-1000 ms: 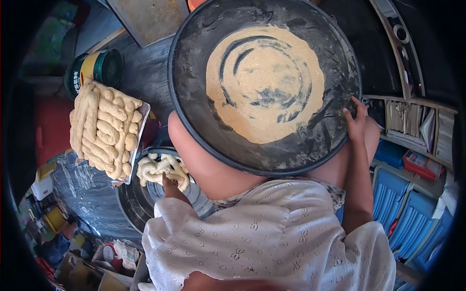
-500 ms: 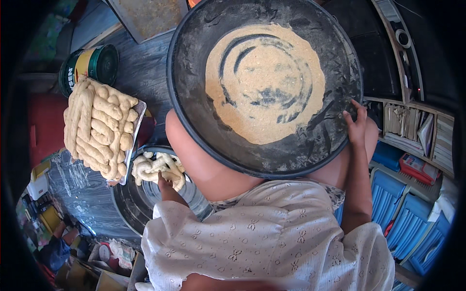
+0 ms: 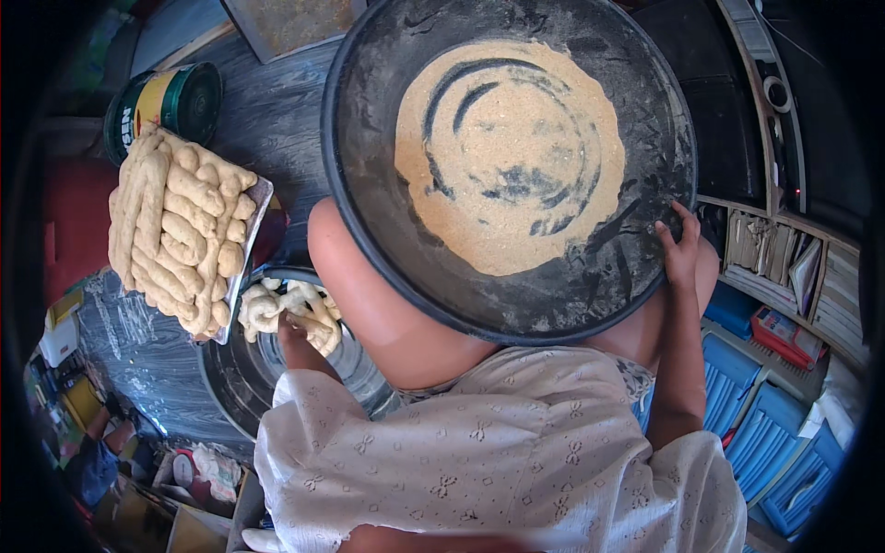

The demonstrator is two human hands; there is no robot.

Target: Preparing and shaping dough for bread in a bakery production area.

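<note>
A wide black basin (image 3: 378, 249) rests across my lap, tan crumbs or flour (image 3: 516, 129) spread over its bottom. My right hand (image 3: 682, 253) lies over its right rim, fingers spread and not wrapped round anything. Down at the left, my left hand (image 3: 295, 336) reaches into a second dark basin (image 3: 221, 378) on the floor. Its fingers close on a pale twisted strip of dough (image 3: 265, 313) and are partly hidden by it. Other dough strips lie against the hand. Beyond it, a tray (image 3: 247, 249) is piled with several pale dough twists (image 3: 171, 230).
A green and yellow can (image 3: 189, 101) lies behind the tray. A flat metal sheet (image 3: 295, 23) leans at the top. On the right are shelves with papers (image 3: 770, 244), a red box (image 3: 784, 336) and blue plastic drawers (image 3: 774, 442). Boxes and clutter (image 3: 198, 479) fill the lower left.
The whole view has shifted slightly. My left hand has moved a little left among the dough strips, which have changed shape. My right hand stays on the big basin's rim.
</note>
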